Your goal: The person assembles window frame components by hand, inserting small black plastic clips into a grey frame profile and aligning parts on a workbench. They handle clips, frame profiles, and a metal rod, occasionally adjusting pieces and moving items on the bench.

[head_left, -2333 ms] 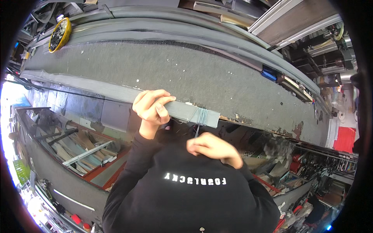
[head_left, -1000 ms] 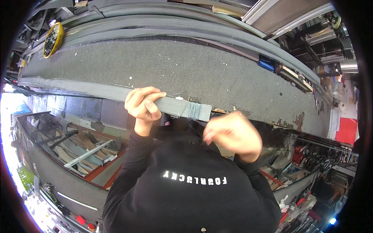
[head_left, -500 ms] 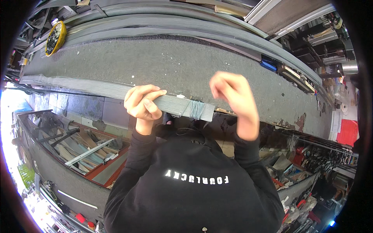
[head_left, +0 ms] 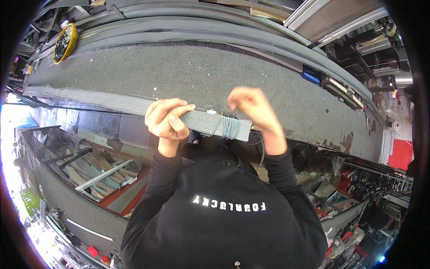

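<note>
A long, flat, grey bundle of finely layered strips [head_left: 199, 122], like folded pleated mesh, runs along the bench's near edge. My left hand [head_left: 168, 120] grips it a short way from its right end, fingers over the top and thumb on the near face. Between that hand and the end, pale blue-grey string [head_left: 231, 127] is wound round the bundle in several turns. My right hand [head_left: 256, 110], slightly blurred, is raised just beyond the bundle's end with fingers curled together. A loose length of string hangs beside its wrist, and the fingers appear to pinch it.
Behind the hands is a grey, carpet-like bench top [head_left: 215, 67] with white specks. More long grey strips [head_left: 179, 27] lie along its far side. A yellow bowl [head_left: 65, 43] of dark bits stands far left, a blue object [head_left: 311, 77] far right. Below left sits a bin of offcuts [head_left: 98, 168].
My right hand has moved left and a little toward me, closer to the wound string. The left hand and bundle have shifted slightly right. A loose string now shows by the right wrist.
</note>
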Available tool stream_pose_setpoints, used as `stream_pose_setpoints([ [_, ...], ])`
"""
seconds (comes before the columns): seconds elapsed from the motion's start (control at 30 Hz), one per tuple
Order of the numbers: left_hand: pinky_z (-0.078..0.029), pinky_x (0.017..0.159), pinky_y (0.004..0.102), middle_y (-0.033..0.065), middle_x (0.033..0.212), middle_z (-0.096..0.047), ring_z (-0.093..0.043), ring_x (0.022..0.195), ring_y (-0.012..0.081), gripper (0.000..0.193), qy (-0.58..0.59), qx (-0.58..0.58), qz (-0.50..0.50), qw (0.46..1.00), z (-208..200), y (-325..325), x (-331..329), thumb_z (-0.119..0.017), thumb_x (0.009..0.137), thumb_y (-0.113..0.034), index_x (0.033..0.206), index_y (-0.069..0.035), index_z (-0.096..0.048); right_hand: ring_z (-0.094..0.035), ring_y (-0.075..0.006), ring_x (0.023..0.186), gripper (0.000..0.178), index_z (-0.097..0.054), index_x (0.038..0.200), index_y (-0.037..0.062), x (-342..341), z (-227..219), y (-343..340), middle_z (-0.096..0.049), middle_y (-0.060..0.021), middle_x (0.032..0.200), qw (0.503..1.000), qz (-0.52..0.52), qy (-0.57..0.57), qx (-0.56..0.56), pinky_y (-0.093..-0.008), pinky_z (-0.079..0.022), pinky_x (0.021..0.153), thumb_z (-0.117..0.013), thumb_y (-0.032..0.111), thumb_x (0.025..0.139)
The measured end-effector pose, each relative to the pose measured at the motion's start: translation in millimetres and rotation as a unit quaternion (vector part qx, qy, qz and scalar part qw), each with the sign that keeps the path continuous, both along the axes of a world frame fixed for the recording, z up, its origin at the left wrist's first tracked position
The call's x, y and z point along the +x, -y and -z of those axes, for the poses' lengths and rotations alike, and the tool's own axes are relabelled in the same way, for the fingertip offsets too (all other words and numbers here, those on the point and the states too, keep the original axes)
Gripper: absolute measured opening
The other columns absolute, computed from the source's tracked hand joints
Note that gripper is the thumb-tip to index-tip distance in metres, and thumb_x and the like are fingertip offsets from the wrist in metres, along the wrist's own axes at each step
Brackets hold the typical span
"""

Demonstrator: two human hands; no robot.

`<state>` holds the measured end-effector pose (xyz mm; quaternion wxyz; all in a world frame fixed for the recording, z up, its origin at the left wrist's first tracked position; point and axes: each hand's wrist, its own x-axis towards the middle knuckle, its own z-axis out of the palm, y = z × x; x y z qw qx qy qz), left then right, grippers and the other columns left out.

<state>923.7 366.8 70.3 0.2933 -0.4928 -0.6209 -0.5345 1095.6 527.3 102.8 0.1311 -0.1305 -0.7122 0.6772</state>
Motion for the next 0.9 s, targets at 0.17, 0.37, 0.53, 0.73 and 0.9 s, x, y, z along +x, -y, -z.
stream_pose_setpoints([
  [0.17,-0.049,0.062,0.0323,0.0048,0.070,-0.068,-0.062,0.061,0.0181,0.036,0.023,-0.012,-0.004,1.000,2,2,0,-0.044,0.082,-0.018,0.069,-0.009,-0.077,-0.065,-0.0153,0.073,0.014,-0.065,0.086,0.0062,25,-15,45,-0.067,-0.0068,0.078,0.942,-0.311,0.109,0.059,-0.0298,-0.048,0.068,-0.057,0.014,0.094],
  [0.37,-0.049,0.055,0.0299,0.0039,0.068,-0.067,-0.062,0.056,0.0176,0.034,0.003,0.014,0.008,1.000,-2,1,2,-0.046,0.081,-0.019,0.069,-0.009,-0.076,-0.059,-0.0127,0.063,0.026,-0.063,0.079,0.0026,10,-50,-3,-0.061,-0.0028,0.071,0.995,-0.015,0.019,0.099,-0.0290,-0.046,0.061,-0.054,0.018,0.098],
  [0.53,-0.049,0.057,0.0298,0.0033,0.068,-0.067,-0.062,0.056,0.0173,0.034,0.000,0.027,-0.013,1.000,-3,0,-1,-0.046,0.082,-0.019,0.068,-0.010,-0.076,-0.052,-0.0085,0.064,0.027,-0.062,0.084,0.0028,4,22,58,-0.059,0.0011,0.070,0.971,-0.120,0.131,-0.162,-0.0263,-0.045,0.062,-0.055,0.023,0.100],
  [0.73,-0.049,0.063,0.0321,0.0059,0.069,-0.068,-0.063,0.063,0.0189,0.036,0.012,0.002,0.006,1.000,-3,2,2,-0.044,0.082,-0.019,0.068,-0.008,-0.076,-0.048,-0.0073,0.060,0.022,-0.062,0.084,0.0021,44,-57,24,-0.060,-0.0007,0.070,0.982,-0.090,-0.056,0.159,-0.0250,-0.041,0.057,-0.052,0.015,0.099],
  [0.9,-0.048,0.056,0.0291,0.0034,0.068,-0.068,-0.062,0.055,0.0168,0.033,0.013,0.016,-0.014,1.000,-3,6,4,-0.047,0.081,-0.018,0.068,-0.010,-0.076,-0.050,-0.0035,0.064,0.022,-0.063,0.086,0.0038,11,4,23,-0.060,0.0032,0.075,0.977,0.046,0.003,-0.209,-0.0202,-0.040,0.058,-0.057,0.021,0.099],
])
